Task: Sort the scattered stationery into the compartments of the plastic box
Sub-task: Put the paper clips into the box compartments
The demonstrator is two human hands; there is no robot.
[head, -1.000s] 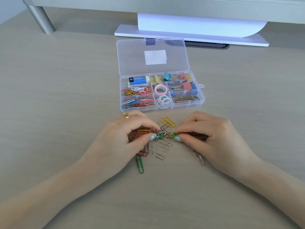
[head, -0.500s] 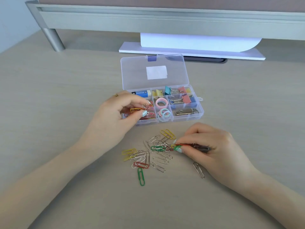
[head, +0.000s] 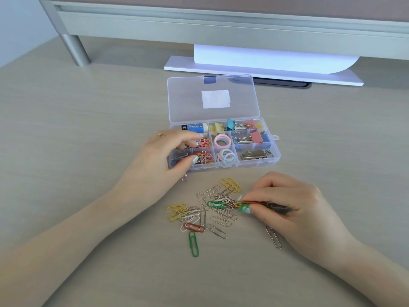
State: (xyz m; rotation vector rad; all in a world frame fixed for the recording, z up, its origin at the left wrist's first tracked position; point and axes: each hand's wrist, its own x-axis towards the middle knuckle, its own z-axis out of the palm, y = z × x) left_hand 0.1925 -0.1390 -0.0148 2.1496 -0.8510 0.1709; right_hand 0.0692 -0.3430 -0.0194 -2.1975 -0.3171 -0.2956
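A clear plastic box (head: 276,157) stands open on the desk, its lid (head: 212,98) laid back. Its compartments hold an eraser (head: 194,127), binder clips (head: 243,130), pastel rings (head: 223,149), a metal USB stick (head: 252,154) and coloured paper clips (head: 204,157). My left hand (head: 159,160) hovers over the box's near left compartments, fingers spread, with nothing seen in it. A pile of loose paper clips (head: 210,211) lies in front of the box. My right hand (head: 287,209) pinches a bunch of coloured paper clips (head: 245,204) at the pile's right edge.
A green clip (head: 193,243) and a silver clip (head: 273,237) lie apart from the pile. One silver clip (head: 184,177) rests just outside the box's front wall. A white monitor base (head: 261,72) and a grey shelf leg (head: 76,50) stand at the back.
My left hand carried clips from the pile up to the box's left compartments and opened its fingers there. My right hand stayed at the pile, still pinching its clips.
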